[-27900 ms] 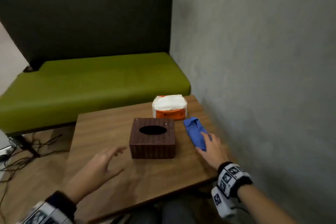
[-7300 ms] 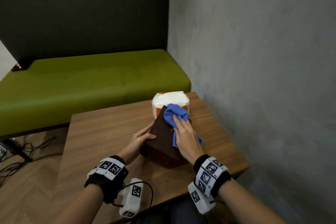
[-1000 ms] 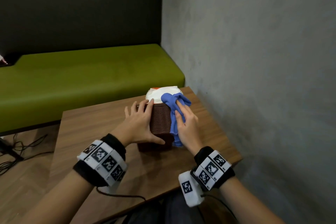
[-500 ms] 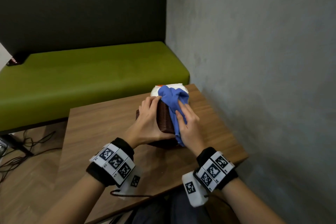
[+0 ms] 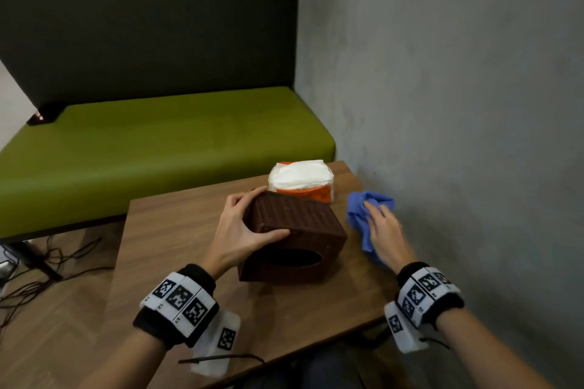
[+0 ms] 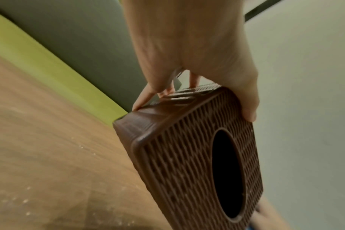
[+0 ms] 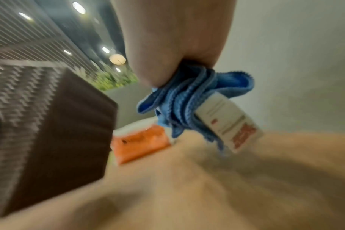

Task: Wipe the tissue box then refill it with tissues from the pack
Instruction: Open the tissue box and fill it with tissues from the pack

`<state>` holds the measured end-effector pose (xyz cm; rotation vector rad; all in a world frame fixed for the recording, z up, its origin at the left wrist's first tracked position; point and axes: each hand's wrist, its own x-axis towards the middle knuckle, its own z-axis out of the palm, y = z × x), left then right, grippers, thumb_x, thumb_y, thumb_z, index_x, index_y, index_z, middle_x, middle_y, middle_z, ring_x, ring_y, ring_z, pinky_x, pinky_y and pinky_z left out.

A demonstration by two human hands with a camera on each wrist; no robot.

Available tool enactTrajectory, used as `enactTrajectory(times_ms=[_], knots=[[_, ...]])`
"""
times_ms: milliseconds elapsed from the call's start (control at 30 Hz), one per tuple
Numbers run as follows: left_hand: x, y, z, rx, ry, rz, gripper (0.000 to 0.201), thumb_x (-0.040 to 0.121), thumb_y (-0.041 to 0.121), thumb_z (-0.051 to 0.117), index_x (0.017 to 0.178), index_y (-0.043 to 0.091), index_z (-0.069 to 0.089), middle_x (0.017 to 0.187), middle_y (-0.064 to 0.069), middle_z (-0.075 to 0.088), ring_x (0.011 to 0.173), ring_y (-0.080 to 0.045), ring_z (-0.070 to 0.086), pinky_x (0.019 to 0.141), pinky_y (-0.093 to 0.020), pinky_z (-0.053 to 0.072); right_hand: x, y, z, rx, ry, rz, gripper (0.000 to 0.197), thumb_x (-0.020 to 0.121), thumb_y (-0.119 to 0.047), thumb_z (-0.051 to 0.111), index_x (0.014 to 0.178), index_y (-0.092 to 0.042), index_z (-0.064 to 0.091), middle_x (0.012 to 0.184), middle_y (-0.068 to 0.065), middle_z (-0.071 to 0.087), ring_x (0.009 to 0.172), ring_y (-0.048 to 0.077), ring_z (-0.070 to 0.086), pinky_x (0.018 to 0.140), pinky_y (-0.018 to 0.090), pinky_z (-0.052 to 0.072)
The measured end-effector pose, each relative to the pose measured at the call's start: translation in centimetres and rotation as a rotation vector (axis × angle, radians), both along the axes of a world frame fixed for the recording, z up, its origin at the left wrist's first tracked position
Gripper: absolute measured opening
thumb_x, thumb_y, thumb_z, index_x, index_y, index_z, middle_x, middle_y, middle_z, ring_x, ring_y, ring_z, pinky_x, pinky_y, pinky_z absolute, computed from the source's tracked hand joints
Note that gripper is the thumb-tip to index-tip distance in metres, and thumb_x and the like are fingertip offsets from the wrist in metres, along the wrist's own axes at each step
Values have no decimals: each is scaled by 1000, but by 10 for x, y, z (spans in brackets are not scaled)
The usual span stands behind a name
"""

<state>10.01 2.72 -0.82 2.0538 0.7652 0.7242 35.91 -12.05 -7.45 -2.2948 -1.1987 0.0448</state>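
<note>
The brown tissue box [image 5: 294, 230] lies tipped on its side on the surface [image 5: 177, 230], oval opening toward the person, just in front of the tissue pack [image 5: 300, 178]. It looks stiff, hollow and light, with a ribbed weave that should resist slipping, so the left hand [image 5: 243, 227], its grip clamped over an upper edge, holds it well. Half a second ago the right hand [image 5: 384, 230] pressed the blue cloth [image 5: 363, 215] against the box; now it holds the bunched cloth off to the box's right, clear of it.

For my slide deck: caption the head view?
Left hand tips the brown tissue box; right hand holds the blue cloth aside.
</note>
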Motion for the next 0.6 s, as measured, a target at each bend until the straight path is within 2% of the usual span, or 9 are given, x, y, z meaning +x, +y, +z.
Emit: enactTrajectory(times_ms=[100, 167, 233, 300, 367, 400, 467, 567, 600], knots=[[1, 5, 3, -23, 2, 9, 94, 42, 66, 66, 129, 35, 45, 117, 0, 41, 110, -9, 42, 96, -22, 32, -3, -9, -26, -292, 82, 75, 40, 99, -14, 37, 138, -12, 37, 144, 21, 34, 128, 37, 38, 104, 42, 32], [1, 9, 3, -53, 12, 31, 97, 41, 67, 66, 130, 35, 45, 117, 0, 41, 109, -10, 43, 96, -23, 33, -14, -13, -34, -372, -21, 52, 42, 99, -32, 29, 138, -19, 38, 146, 15, 33, 132, 36, 33, 106, 47, 29], [2, 16, -3, -160, 30, 74, 99, 40, 69, 65, 131, 35, 45, 119, -1, 44, 110, -14, 45, 96, -27, 36, -33, -11, -23, -143, -68, 37, 55, 92, -46, 18, 133, -20, 46, 141, 13, 42, 132, 37, 33, 106, 50, 28], [5, 23, -10, -287, 33, 101, 98, 41, 71, 67, 130, 35, 47, 122, -5, 51, 112, -18, 51, 100, -35, 43, -54, -1, -3, 186, 32, 146, 59, 92, -50, 19, 132, -18, 47, 135, 8, 46, 129, 24, 38, 107, 35, 30], [10, 27, -16, -351, 39, 122, 99, 41, 72, 68, 130, 31, 49, 124, -7, 58, 113, -20, 55, 101, -42, 46, -69, 17, 15, 347, 168, 243, 56, 94, -48, 24, 136, -15, 41, 136, 3, 45, 127, 12, 39, 105, 15, 27], [13, 28, -19, -379, 43, 136, 100, 42, 71, 68, 130, 28, 50, 125, -7, 59, 114, -21, 56, 101, -43, 46, -75, 27, 21, 372, 248, 242, 53, 96, -44, 28, 138, -14, 38, 137, 4, 45, 127, 12, 39, 103, 13, 27], [17, 31, -24, -482, 60, 167, 96, 43, 73, 67, 127, 27, 53, 125, -6, 60, 112, -22, 57, 97, -46, 49, -82, 43, 26, 336, 385, 170, 47, 98, -32, 37, 141, -14, 30, 139, 9, 46, 129, 20, 41, 103, 23, 31], [19, 36, -38, -676, 98, 192, 64, 62, 67, 65, 105, 21, 64, 113, -9, 65, 99, -24, 62, 81, -40, 53, -87, 57, 27, 233, 488, 81, 61, 97, -25, 44, 147, -14, 10, 144, 14, 40, 130, 29, 41, 101, 31, 35], [19, 38, -44, -736, 98, 221, 62, 64, 65, 65, 102, 17, 64, 110, -10, 67, 96, -25, 63, 79, -39, 52, -88, 61, 26, 183, 498, 71, 64, 97, -26, 44, 147, -14, 7, 146, 15, 37, 131, 30, 39, 102, 33, 34]])
